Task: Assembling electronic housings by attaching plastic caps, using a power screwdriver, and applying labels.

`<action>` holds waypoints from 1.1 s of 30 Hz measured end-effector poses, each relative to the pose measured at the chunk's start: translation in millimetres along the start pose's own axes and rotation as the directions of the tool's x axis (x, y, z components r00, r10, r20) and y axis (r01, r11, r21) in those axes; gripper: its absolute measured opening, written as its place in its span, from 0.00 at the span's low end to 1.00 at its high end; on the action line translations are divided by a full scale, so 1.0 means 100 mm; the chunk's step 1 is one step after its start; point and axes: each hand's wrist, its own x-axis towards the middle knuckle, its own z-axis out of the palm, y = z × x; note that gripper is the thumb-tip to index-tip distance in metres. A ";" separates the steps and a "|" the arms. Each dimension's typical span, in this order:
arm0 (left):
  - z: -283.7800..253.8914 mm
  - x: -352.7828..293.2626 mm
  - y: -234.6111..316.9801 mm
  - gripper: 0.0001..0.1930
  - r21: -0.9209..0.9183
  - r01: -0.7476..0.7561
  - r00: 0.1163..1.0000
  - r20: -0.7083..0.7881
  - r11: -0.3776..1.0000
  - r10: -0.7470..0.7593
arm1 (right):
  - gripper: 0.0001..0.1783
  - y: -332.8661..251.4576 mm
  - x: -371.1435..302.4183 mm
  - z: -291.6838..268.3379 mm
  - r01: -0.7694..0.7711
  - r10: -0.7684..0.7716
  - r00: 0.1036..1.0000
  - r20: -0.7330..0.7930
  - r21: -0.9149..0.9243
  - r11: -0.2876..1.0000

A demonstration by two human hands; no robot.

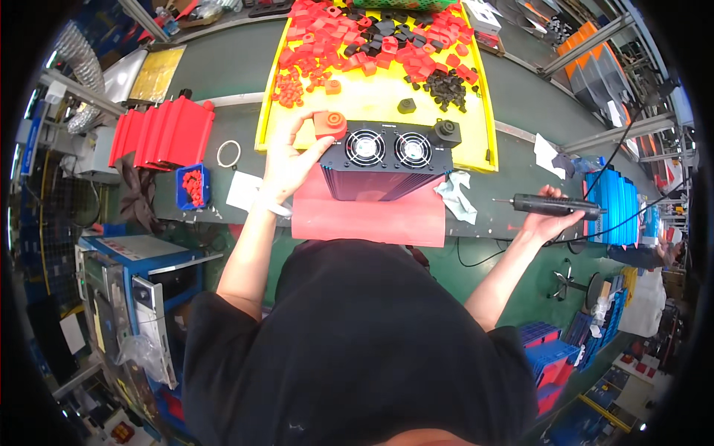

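Observation:
A black finned metal box with two fans (387,167) stands on a red mat (320,215) in front of me. My left hand (294,156) pinches a red plastic terminal cover (331,124) at the box's upper left corner. At its upper right corner sits a black terminal cover (446,132). Off to the right, my right hand (550,215) is wrapped round a black electric screwdriver (554,205), its thin bit pointing left toward the box and its cord running off to the right.
A yellow tray (357,100) behind the box holds many red and black plastic parts. A pale cloth (456,197) lies right of the mat. Left are a blue bin (181,195) of small red pieces, a tape ring (229,154) and red finned housings (167,137). Blue housings (613,208) stand far right.

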 end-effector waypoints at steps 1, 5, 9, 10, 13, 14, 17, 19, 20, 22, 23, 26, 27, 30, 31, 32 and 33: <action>0.01 -0.01 -0.06 0.22 -0.027 0.054 0.999 -0.003 0.998 -0.055 | 0.26 -0.02 -0.06 0.17 -0.001 0.001 0.999 0.038 0.010 1.000; 0.04 0.01 -0.13 0.22 -0.023 -0.021 1.000 -0.006 1.000 0.020 | 0.21 -0.01 -0.40 0.95 -0.182 0.136 0.930 0.343 0.105 0.978; 0.08 -0.01 -0.27 0.22 -0.003 -0.068 0.997 -0.049 0.998 0.068 | 0.19 0.13 -0.74 1.79 -0.234 0.158 0.869 0.469 0.106 0.967; 0.09 -0.01 -0.30 0.22 -0.036 -0.082 0.995 -0.064 0.996 0.080 | 0.19 0.17 -0.79 1.97 -0.229 0.154 0.831 0.534 0.078 0.970; 0.10 0.01 -0.27 0.21 -0.068 -0.112 0.992 -0.072 0.991 0.107 | 0.20 0.35 -0.98 2.47 -0.250 0.091 0.712 0.696 0.132 0.959; 0.10 0.01 -0.25 0.21 -0.058 -0.118 0.991 -0.068 0.991 0.114 | 0.19 0.44 -1.01 2.59 -0.222 0.054 0.684 0.728 0.136 0.966; 0.10 0.03 -0.27 0.20 -0.205 -0.097 0.995 -0.041 0.974 0.090 | 0.15 0.74 -1.14 2.87 -0.118 -0.048 0.604 0.796 0.148 0.982; 0.10 0.02 -0.25 0.20 -0.280 -0.019 1.000 -0.020 0.960 0.014 | 0.14 0.87 -1.26 2.94 -0.113 -0.034 0.589 0.808 0.123 0.986; 0.10 0.02 -0.24 0.20 -0.345 0.063 0.998 0.017 0.936 -0.061 | 0.18 0.89 -1.30 2.93 0.010 -0.015 0.561 0.828 0.012 1.000; 0.10 0.03 -0.22 0.20 -0.306 0.024 1.000 0.003 0.952 -0.024 | 0.18 0.96 -1.31 2.94 0.006 0.012 0.553 0.833 -0.018 1.000; 0.10 0.03 -0.21 0.20 -0.261 -0.012 1.000 -0.001 0.965 0.012 | 0.18 0.97 -1.34 2.95 0.005 0.033 0.569 0.822 -0.043 0.999; 0.09 0.04 -0.20 0.20 -0.212 -0.081 0.997 -0.031 0.974 0.077 | 0.18 1.00 -1.35 2.94 0.002 0.056 0.569 0.820 -0.069 0.998; 0.08 0.04 -0.20 0.20 -0.213 -0.081 0.997 -0.035 0.974 0.075 | 0.18 1.01 -1.37 2.94 -0.015 0.052 0.578 0.814 -0.053 0.998; 0.08 0.05 -0.19 0.20 -0.168 -0.150 0.989 -0.041 0.974 0.145 | 0.18 1.02 -1.38 2.98 0.004 0.053 0.560 0.827 -0.067 0.998; 0.08 0.05 -0.19 0.20 -0.174 -0.136 0.991 -0.037 0.975 0.132 | 0.17 1.04 -1.38 2.99 -0.020 0.064 0.559 0.827 -0.063 0.998; 0.07 0.05 -0.20 0.20 -0.180 -0.122 0.993 -0.033 0.976 0.118 | 0.17 1.04 -1.39 3.00 -0.022 0.067 0.560 0.826 -0.066 0.998; 0.07 0.05 -0.20 0.20 -0.180 -0.118 0.993 -0.032 0.977 0.114 | 0.17 1.04 -1.40 3.00 -0.018 0.083 0.543 0.836 -0.088 0.996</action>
